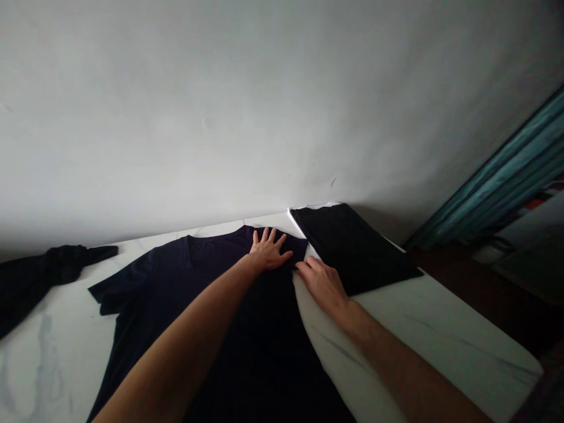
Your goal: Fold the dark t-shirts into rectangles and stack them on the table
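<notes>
A dark navy T-shirt [176,288] lies spread flat on a white marbled table [423,335], collar toward the wall. My left hand [267,251] rests flat on the shirt's right shoulder, fingers spread and open. My right hand [321,283] is at the shirt's right edge beside the sleeve, fingers curled and pinching the fabric there. The right sleeve is folded in or hidden under my hands.
A folded black garment [352,247] lies at the table's far right, just beyond my right hand. A crumpled black cloth [39,276] sits at the far left. A grey wall backs the table. Teal curtain [506,182] and dark floor lie to the right.
</notes>
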A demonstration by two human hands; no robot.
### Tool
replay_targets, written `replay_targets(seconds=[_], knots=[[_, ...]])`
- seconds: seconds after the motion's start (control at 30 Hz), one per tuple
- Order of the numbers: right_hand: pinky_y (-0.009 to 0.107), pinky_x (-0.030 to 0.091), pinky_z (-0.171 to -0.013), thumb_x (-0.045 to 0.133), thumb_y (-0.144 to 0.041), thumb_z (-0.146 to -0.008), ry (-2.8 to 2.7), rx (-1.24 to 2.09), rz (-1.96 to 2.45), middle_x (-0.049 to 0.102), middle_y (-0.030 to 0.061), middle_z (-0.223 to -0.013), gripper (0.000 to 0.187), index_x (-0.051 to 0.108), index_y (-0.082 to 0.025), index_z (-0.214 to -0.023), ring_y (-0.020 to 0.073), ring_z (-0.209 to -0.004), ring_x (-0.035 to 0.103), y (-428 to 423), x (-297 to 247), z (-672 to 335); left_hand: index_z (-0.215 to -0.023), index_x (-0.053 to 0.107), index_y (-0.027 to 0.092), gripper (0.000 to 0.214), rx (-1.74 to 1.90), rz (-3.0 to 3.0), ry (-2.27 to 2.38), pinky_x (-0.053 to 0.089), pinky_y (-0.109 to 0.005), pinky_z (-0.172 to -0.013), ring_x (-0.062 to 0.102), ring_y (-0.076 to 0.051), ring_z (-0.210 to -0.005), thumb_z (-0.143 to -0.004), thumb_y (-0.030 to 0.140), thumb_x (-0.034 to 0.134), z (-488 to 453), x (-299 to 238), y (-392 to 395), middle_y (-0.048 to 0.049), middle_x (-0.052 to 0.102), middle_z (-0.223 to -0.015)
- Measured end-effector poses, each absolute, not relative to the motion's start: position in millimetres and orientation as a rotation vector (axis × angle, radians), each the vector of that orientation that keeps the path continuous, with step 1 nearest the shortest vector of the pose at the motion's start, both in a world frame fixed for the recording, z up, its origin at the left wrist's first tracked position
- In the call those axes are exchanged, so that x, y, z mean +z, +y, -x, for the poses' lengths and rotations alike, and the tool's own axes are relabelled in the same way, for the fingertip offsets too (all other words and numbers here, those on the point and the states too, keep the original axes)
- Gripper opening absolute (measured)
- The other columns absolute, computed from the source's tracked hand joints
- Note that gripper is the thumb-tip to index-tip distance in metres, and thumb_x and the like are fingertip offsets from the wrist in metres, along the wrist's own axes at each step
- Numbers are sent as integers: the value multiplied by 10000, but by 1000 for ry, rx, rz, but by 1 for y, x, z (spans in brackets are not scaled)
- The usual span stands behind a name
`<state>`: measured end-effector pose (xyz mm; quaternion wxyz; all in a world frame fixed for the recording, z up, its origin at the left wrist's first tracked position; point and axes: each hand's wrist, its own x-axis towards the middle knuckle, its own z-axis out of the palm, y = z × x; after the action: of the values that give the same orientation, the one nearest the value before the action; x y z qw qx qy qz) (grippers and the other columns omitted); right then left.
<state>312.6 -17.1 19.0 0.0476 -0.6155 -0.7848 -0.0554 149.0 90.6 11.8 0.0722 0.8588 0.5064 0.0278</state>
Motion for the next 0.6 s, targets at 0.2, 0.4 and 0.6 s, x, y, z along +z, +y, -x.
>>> replay_targets(seconds=[0.2,0.4,0.6], knots=[[319,493,-864,512,-79,-973,-2568,-362,1586,713,92,-1012,246,726,-198,-994,231,-1005,613,-21,18,-318,-1476,497,158,564,205,-2673,1409,194,-519,-1245,296,-327,-1515,-1020,459,355,-176,11,83,-158,415,-1601],[323,508,-806,549,-80,-960,-2576,-368,1494,720,87,-959,206,730,-178,-943,235,-969,628,-19,14,-321,-1598,336,241,752,119,-2604,1426,144,-559,-1242,140,-408,-1553,-983,674,307,-180,2,85,-118,248,-1688],[339,515,-884,582,-228,-981,-2457,-91,1526,740,99,-1034,179,749,-185,-1029,244,-1025,657,-24,27,-327,-1603,324,270,745,93,-2613,1428,159,-573,-1238,126,-405,-1557,-984,684,301,-180,3,84,-101,233,-1695]])
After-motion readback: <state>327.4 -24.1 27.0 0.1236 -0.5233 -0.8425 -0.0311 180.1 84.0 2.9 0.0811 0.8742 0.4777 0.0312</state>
